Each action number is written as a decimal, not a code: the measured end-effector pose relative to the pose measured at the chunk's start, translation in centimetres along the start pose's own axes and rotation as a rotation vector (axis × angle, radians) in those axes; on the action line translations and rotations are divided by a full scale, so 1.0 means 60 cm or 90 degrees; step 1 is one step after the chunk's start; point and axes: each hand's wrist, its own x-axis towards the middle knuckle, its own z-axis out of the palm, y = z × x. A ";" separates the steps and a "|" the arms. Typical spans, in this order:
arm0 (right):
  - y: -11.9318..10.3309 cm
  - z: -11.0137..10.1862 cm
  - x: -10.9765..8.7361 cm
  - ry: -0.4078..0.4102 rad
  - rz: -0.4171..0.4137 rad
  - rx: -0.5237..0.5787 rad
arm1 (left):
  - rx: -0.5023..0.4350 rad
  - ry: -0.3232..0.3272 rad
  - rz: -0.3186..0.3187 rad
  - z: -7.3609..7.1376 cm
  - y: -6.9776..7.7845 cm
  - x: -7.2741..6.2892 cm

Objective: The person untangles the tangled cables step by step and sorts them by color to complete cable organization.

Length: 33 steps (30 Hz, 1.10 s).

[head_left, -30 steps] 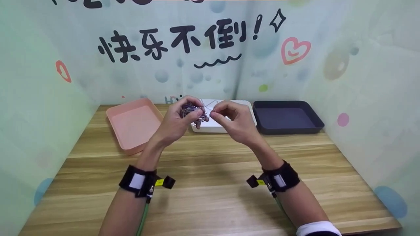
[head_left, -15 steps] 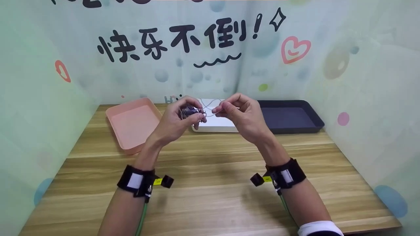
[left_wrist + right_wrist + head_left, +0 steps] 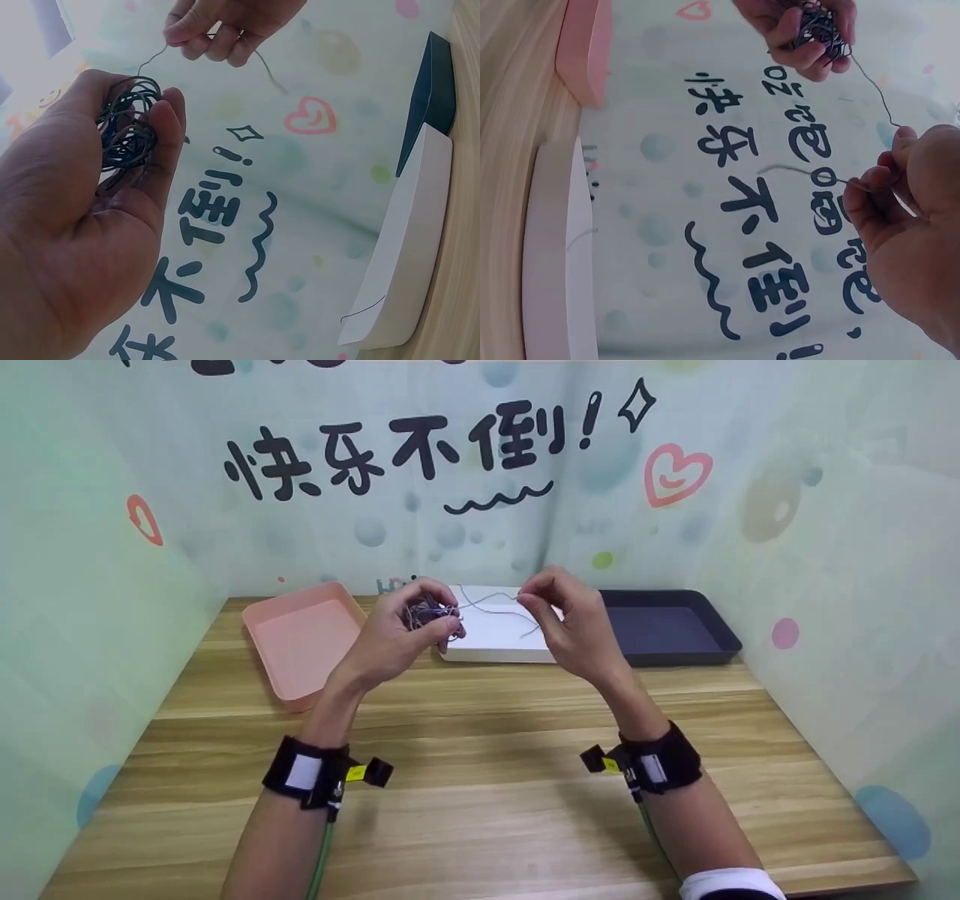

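With curled fingers my left hand [image 3: 390, 637] cups the tangled cord [image 3: 430, 613], seemingly to steady it, while my right hand [image 3: 576, 626] pinches a loose strand [image 3: 880, 91] off rightward, likely against snagging, both raised before the far white tray [image 3: 487, 642].

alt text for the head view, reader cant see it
A left hand holds a tangle of thin strands while the right hand pinches one strand leading from it, above a wood-grain table. Beyond, left to right: a pink tray, a white tray and a dark tray, before a backdrop printed with Chinese characters.
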 end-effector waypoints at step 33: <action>0.014 -0.025 -0.003 -0.093 -0.021 -0.158 | -0.029 0.087 0.039 -0.017 0.011 -0.004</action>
